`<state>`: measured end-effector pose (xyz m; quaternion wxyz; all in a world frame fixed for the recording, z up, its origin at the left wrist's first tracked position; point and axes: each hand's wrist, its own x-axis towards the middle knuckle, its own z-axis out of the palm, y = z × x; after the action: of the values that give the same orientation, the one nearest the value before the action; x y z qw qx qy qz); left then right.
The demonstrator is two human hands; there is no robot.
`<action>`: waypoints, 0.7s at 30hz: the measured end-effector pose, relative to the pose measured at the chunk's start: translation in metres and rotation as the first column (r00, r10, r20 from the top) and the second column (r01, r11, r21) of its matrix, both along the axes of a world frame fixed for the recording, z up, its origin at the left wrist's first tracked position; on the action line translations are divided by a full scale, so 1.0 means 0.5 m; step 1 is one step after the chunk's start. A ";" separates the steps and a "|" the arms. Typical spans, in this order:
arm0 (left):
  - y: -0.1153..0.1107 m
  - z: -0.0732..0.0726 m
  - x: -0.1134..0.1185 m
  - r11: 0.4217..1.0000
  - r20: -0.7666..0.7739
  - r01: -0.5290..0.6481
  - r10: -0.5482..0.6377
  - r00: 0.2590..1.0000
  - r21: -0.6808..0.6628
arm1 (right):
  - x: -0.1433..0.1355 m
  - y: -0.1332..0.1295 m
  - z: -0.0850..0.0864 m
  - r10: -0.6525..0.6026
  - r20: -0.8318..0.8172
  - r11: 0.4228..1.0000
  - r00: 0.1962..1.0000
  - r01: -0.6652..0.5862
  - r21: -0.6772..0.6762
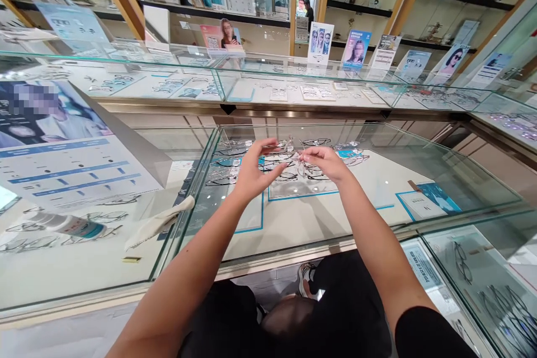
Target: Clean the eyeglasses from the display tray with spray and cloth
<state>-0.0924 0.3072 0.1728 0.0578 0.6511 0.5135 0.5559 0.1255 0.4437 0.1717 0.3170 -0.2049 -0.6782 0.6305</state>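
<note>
Pinching pinkish glasses [299, 158] (outline unclear) with right hand [328, 163]; left hand [254, 170] spread nearby, fingers unclosed. Probably light, fragile, slightly springy; best gripped at the bridge.

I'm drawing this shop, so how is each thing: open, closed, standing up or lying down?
Left hand: open, thumb and fingers apart
Right hand: pinched closed at the fingertips
Small pinkish thing: held in that pinch, too unclear to name
Spray bottle: lying on its side
Pale cloth: lying bunched up
Big printed card: standing, folded like a tent
</note>
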 end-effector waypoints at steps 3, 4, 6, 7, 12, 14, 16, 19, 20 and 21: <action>0.002 0.002 -0.008 0.999 -0.003 -0.036 0.036 0.999 -0.016 | 0.024 0.010 0.005 -0.150 -0.091 0.983 0.984 0.139 -0.121; 0.003 0.002 -0.010 0.999 -0.006 -0.044 0.044 0.999 -0.017 | 0.038 0.012 0.006 -0.221 -0.120 0.963 0.968 0.197 -0.183; 0.004 0.002 -0.012 0.998 -0.027 -0.064 0.064 0.998 -0.014 | 0.076 0.015 0.006 -0.401 -0.131 0.884 0.906 0.346 -0.313; 0.005 0.003 -0.013 0.997 -0.041 -0.075 0.075 0.996 -0.011 | 0.100 0.016 0.004 -0.490 -0.108 0.828 0.865 0.424 -0.366; 0.007 0.003 -0.012 0.994 -0.089 -0.110 0.109 0.990 -0.007 | 0.228 0.016 -0.010 -0.738 0.085 0.559 0.670 0.677 -0.479; 0.008 0.003 -0.012 0.992 -0.097 -0.126 0.123 0.988 -0.023 | 0.270 0.013 -0.014 -0.765 0.136 0.489 0.630 0.704 -0.515; 0.009 0.003 -0.012 0.989 -0.105 -0.138 0.132 0.986 -0.047 | 0.301 0.006 -0.015 -0.770 0.167 0.442 0.616 0.703 -0.557; 0.012 0.000 -0.014 0.989 -0.118 -0.131 0.123 0.985 -0.066 | 0.327 -0.007 -0.019 -0.759 0.181 0.398 0.626 0.666 -0.631; 0.013 -0.002 -0.015 0.990 -0.122 -0.125 0.117 0.986 -0.065 | 0.330 -0.011 -0.022 -0.753 0.179 0.388 0.633 0.647 -0.657; 0.015 -0.004 -0.016 0.991 -0.127 -0.118 0.109 0.986 -0.063 | 0.332 -0.013 -0.025 -0.747 0.173 0.380 0.642 0.626 -0.681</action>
<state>-0.1006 0.3145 0.1708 0.0169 0.6514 0.5717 0.4985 0.2916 0.4370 0.1590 0.5032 -0.5170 -0.2160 0.6579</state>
